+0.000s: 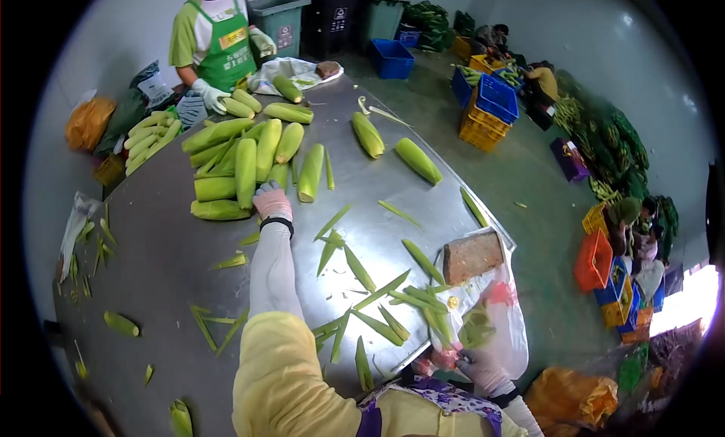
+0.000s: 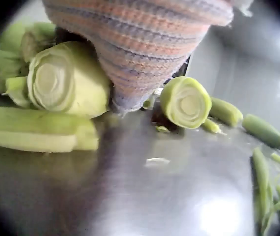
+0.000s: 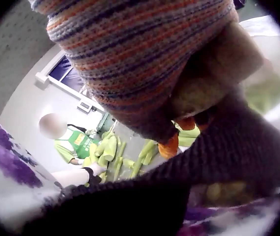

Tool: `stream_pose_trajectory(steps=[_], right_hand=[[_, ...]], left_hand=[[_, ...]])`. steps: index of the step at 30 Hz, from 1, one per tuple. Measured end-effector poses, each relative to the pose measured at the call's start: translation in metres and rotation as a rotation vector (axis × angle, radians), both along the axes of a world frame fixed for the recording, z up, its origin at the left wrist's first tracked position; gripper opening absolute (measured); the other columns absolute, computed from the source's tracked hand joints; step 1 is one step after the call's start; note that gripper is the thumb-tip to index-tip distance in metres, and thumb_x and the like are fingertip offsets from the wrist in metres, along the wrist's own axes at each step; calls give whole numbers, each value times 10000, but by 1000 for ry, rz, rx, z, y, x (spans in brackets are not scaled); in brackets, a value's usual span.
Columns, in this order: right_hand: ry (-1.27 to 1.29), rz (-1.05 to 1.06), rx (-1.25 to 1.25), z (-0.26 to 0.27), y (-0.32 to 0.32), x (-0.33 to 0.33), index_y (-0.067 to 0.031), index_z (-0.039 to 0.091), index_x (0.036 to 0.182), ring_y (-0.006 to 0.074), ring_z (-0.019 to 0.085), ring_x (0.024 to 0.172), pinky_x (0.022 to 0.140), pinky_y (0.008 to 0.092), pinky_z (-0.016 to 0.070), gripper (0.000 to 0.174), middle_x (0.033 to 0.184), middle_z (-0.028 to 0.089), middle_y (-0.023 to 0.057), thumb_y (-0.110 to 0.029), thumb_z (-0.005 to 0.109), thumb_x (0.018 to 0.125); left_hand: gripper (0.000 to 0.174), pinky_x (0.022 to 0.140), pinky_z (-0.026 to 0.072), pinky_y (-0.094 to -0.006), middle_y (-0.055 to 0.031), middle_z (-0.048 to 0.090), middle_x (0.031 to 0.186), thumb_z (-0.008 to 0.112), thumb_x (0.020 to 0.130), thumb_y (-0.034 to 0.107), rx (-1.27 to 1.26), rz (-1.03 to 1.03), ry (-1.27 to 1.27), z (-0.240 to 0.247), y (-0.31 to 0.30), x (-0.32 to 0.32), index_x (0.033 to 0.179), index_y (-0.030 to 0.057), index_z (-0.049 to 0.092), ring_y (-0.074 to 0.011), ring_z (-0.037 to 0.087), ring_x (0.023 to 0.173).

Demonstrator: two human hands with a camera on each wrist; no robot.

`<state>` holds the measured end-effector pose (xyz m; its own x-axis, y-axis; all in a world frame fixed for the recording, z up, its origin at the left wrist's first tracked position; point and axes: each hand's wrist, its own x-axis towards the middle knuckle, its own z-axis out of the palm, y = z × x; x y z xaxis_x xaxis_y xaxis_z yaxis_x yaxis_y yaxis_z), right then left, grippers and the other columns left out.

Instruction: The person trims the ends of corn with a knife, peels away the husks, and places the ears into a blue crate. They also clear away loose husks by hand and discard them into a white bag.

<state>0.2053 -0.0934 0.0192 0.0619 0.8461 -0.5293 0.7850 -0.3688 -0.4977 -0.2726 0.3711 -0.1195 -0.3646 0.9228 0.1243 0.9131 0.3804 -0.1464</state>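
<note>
In the head view my gloved left hand (image 1: 273, 201) reaches into the near edge of a pile of green corn ears in their husks, right at one ear (image 1: 245, 172). In the left wrist view its striped glove points down between a cut-ended ear (image 2: 66, 81) and another ear (image 2: 186, 102); I cannot tell whether its hidden fingers grip one. Low at the table's near edge is my right hand (image 1: 485, 370), beside a white plastic bag (image 1: 516, 324). Its striped glove (image 3: 140, 59) curls round a light-brown, blunt-ended handle-like thing (image 3: 233, 54) in the right wrist view.
Loose husk leaves (image 1: 359, 269) lie scattered over the metal table (image 1: 181, 263). A brown brick-like block (image 1: 473, 258) sits on the bag at the right edge. Across the table a person in a green apron (image 1: 230, 55) handles ears. Crates (image 1: 491, 108) stand on the floor beyond.
</note>
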Motion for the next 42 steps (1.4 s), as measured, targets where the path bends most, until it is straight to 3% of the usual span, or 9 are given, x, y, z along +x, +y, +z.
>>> stream_pose_trajectory(steps=[6, 9, 10, 12, 16, 28, 31, 36, 42], right_hand=[[62, 28, 97, 0, 12, -3, -50, 620, 1289, 356, 701, 944, 791, 399, 544, 481, 1022, 711, 217, -370, 667, 933], [49, 100, 167, 8, 36, -11, -46, 574, 1345, 365, 707, 890, 757, 421, 545, 504, 982, 716, 217, -343, 650, 944], [91, 119, 198, 11, 47, -14, -48, 550, 1370, 374, 706, 860, 740, 432, 545, 515, 962, 717, 218, -334, 638, 951], [176, 162, 266, 26, 64, -27, -65, 485, 1431, 396, 693, 807, 703, 455, 539, 566, 906, 708, 221, -327, 631, 951], [108, 506, 509, 33, 76, -41, -74, 426, 1464, 416, 656, 773, 670, 494, 511, 645, 851, 665, 219, -304, 656, 907], [128, 530, 743, 34, 52, 4, 8, 337, 1481, 429, 646, 753, 652, 492, 511, 736, 885, 657, 210, -243, 689, 885], [155, 415, 568, 37, 45, 10, -14, 346, 1494, 434, 662, 796, 692, 499, 526, 712, 882, 667, 236, -296, 658, 920], [188, 321, 785, 20, 43, 20, -89, 399, 1490, 426, 678, 854, 743, 495, 536, 630, 918, 678, 247, -339, 612, 952], [117, 342, 658, 44, 32, 41, -110, 485, 1443, 403, 680, 815, 699, 470, 537, 495, 898, 678, 219, -285, 558, 985]], left_hand=[[306, 889, 561, -434, -170, 724, 1126, 642, 836, 260, -233, -117, -442, 36, -105, 42, 1070, 84, 730, -359, 694, 1055], [536, 952, 528, -413, -243, 673, 1189, 721, 834, 351, -313, -75, -723, 43, -186, 71, 1242, 18, 621, -391, 634, 1132], [584, 988, 517, -423, -227, 655, 1236, 721, 852, 270, -145, -6, -920, 40, -213, 86, 1325, -21, 538, -367, 629, 1151], [532, 1030, 497, -453, -194, 628, 1281, 651, 910, 220, 73, 311, -2100, 41, -260, 114, 1356, -35, 510, -331, 611, 1184], [544, 1017, 509, -453, -167, 636, 1286, 543, 955, 434, -131, 394, -2959, 71, -309, 171, 1309, 22, 580, -309, 624, 1163], [497, 1041, 484, -467, -127, 607, 1314, 395, 1047, 442, -309, 354, -3095, 133, -372, 302, 1347, 75, 541, -292, 589, 1198], [469, 964, 521, -429, -94, 637, 1254, 515, 997, 437, -129, 24, -2681, 103, -383, 320, 1294, 76, 559, -272, 628, 1116], [500, 1053, 464, -448, -75, 595, 1329, 489, 1023, 502, -260, 433, -2939, 121, -380, 338, 1324, 108, 557, -247, 556, 1241], [565, 1054, 481, -495, -106, 575, 1369, 607, 986, 443, -260, 251, -2747, 130, -385, 339, 1400, 76, 491, -290, 560, 1246]])
